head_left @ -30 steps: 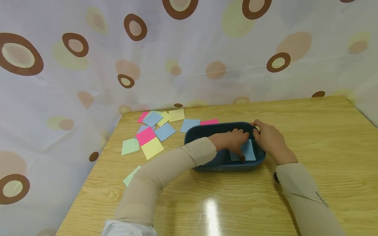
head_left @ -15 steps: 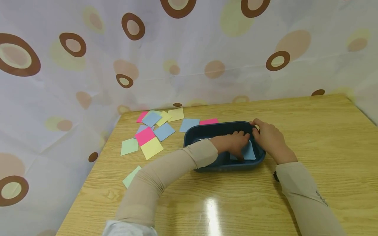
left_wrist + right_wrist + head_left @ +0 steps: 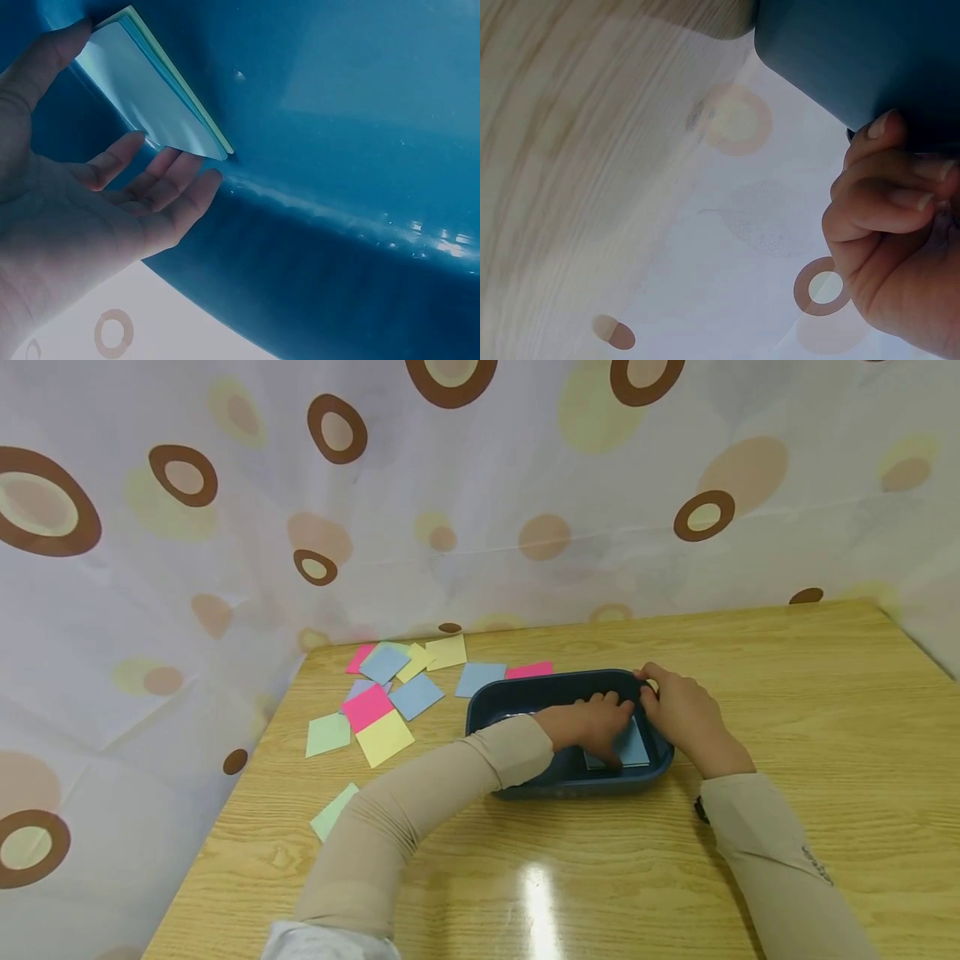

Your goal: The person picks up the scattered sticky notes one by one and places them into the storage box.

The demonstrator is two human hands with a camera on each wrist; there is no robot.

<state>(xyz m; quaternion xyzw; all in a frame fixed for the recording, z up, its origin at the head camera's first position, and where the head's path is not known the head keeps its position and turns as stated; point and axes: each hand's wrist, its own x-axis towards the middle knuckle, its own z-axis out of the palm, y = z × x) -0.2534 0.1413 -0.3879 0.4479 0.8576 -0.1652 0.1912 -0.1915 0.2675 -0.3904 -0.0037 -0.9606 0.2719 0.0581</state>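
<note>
Notes (image 3: 150,90) in bin (image 3: 573,788), under L hand (image 3: 596,727)

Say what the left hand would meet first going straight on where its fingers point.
Likely the inner wall of the bin, near the corner that the right hand grips; depth ahead of the left hand is unclear.

Left hand (image 3: 82,202) with bent fingers, thumb tip at one end of a stack of paper notes (image 3: 150,94), fingertips at the other, pale blue above yellow-green, glossy blue container (image 3: 360,82) around the stack, white surface (image 3: 195,322) with a tan ring (image 3: 101,334) beyond its edge
</note>
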